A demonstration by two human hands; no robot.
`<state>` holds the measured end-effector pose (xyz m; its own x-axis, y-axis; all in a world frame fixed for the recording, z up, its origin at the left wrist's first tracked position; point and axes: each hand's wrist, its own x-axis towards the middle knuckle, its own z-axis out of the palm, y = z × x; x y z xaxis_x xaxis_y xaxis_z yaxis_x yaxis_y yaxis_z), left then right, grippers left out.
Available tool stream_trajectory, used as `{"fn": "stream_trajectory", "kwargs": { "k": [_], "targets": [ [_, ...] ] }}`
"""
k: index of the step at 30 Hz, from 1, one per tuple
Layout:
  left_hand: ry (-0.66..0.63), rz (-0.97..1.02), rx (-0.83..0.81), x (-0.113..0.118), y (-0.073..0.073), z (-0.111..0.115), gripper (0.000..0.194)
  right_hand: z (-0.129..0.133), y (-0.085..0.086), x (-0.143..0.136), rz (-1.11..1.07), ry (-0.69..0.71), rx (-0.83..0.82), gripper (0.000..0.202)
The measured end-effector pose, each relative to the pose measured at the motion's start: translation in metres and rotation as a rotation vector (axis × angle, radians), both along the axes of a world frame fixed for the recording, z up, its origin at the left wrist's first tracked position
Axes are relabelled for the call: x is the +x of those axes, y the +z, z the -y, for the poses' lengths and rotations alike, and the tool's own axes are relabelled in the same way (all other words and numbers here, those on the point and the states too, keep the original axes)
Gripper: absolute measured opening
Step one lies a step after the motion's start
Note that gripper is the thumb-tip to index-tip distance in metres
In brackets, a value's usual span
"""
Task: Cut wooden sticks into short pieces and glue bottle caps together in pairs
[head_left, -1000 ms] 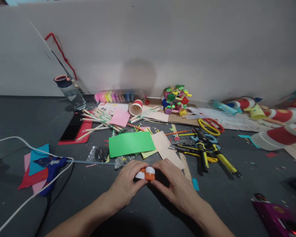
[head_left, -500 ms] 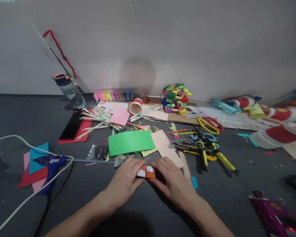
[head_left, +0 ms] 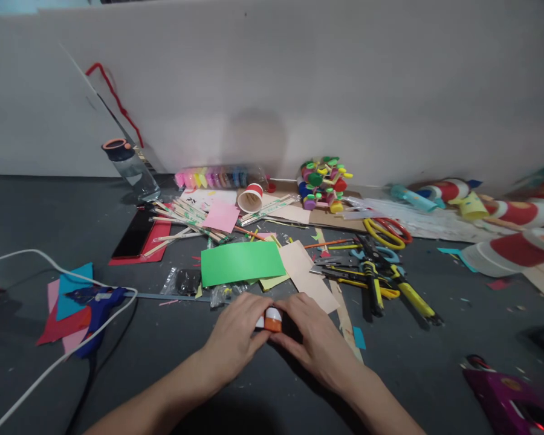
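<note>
Just in front of me, my left hand point(head_left: 240, 326) and my right hand point(head_left: 308, 329) meet over the dark table. Between their fingertips is a small rounded piece with orange and white bands point(head_left: 272, 320); its material I cannot make out. My left fingers cover most of its left side, where a bit of white shows. The fingers of my right hand close on its right side, thumb below. A bright green paper strip point(head_left: 242, 263) lies just beyond my hands, beside a beige paper piece point(head_left: 306, 272).
On the left are a blue glue gun point(head_left: 97, 317) with its cords, coloured paper, a phone point(head_left: 133, 235) and a water bottle point(head_left: 131, 169). Wooden sticks point(head_left: 185, 217) and a paper cup point(head_left: 251, 198) lie further back. Pliers point(head_left: 372, 284), scissors point(head_left: 385, 232) and a purple device point(head_left: 508, 389) are at right.
My hands have come closer together. The dark gap between the two banded parts no longer shows, and my left fingers now cover more of the left part. The view has shifted slightly.
</note>
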<state>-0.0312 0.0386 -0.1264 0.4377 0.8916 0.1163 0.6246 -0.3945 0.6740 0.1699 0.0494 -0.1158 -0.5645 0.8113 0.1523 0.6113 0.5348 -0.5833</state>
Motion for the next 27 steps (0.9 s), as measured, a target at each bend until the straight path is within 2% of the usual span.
{"fn": "stream_trajectory", "kwargs": {
  "k": [5,8,10,13,15,17,20,22,27],
  "targets": [
    [-0.003,0.027,0.034,0.005,0.005,0.000,0.033,-0.002,0.000,0.006,-0.047,-0.042,0.023,0.023],
    [0.034,0.034,0.082,0.002,0.018,-0.003,0.027,-0.006,-0.002,0.013,-0.069,-0.098,0.057,0.018],
    [0.088,0.020,0.116,-0.004,0.031,-0.013,0.026,-0.009,-0.004,0.017,-0.076,-0.132,0.078,0.017],
    [0.191,-0.031,0.171,-0.015,0.051,-0.049,0.025,-0.012,-0.008,0.020,-0.078,-0.159,0.110,0.017],
    [0.269,-0.085,0.209,-0.020,0.060,-0.085,0.024,-0.013,-0.009,0.021,-0.077,-0.160,0.132,0.016],
    [0.339,-0.148,0.236,-0.021,0.064,-0.125,0.022,-0.013,-0.010,0.021,-0.073,-0.151,0.154,0.014],
    [0.402,-0.243,0.246,-0.016,0.059,-0.174,0.027,-0.013,-0.010,0.021,-0.060,-0.147,0.176,0.012],
    [0.417,-0.291,0.254,-0.011,0.052,-0.194,0.032,-0.013,-0.010,0.023,-0.051,-0.153,0.184,0.011],
    [0.442,-0.370,0.298,-0.003,0.037,-0.211,0.034,-0.013,-0.011,0.025,-0.029,-0.149,0.180,0.011]
  ]
}}
